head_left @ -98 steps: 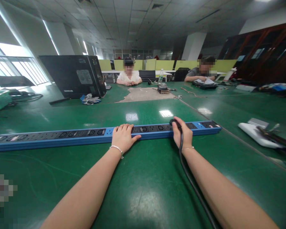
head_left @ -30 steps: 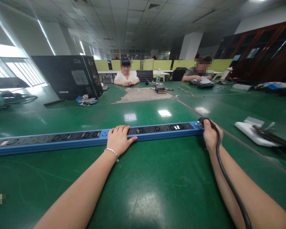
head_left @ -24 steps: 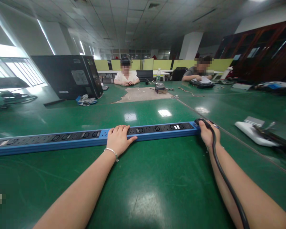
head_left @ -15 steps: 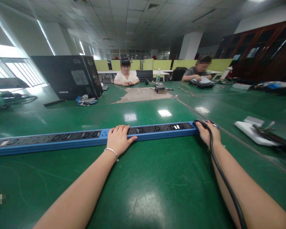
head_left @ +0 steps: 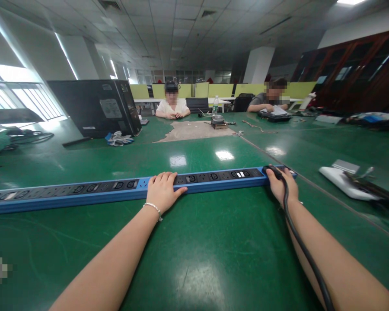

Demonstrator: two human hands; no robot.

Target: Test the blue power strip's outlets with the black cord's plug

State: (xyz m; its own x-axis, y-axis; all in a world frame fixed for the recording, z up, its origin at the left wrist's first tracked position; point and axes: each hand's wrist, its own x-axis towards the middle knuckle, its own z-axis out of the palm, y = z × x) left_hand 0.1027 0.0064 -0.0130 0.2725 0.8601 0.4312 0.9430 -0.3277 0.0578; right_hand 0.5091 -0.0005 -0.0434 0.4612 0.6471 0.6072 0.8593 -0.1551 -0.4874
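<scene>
A long blue power strip (head_left: 227, 187) with a row of black sockets lies across the green table, running off the left edge. My left hand (head_left: 163, 192) is closed over its middle, fingers across the top and thumb along the near side. At the strip's right end, my right hand (head_left: 282, 185) is closed round the end, with the thumb against the black cable's thick head. From there the black cable (head_left: 300, 235) runs down over my right forearm. Some of the right fingers are hidden behind the cable and strip.
A black computer case (head_left: 100, 108) stands at the back left, gloves (head_left: 119, 138) beside it. Two people sit across the table. A bottle (head_left: 215, 104) and a small device (head_left: 218, 121) stand near a bare patch. A white object (head_left: 345, 183) lies at right.
The view has tilted slightly, so things sit a little lower in it. Both hands keep their places on the power strip, and the strip has hardly moved.
</scene>
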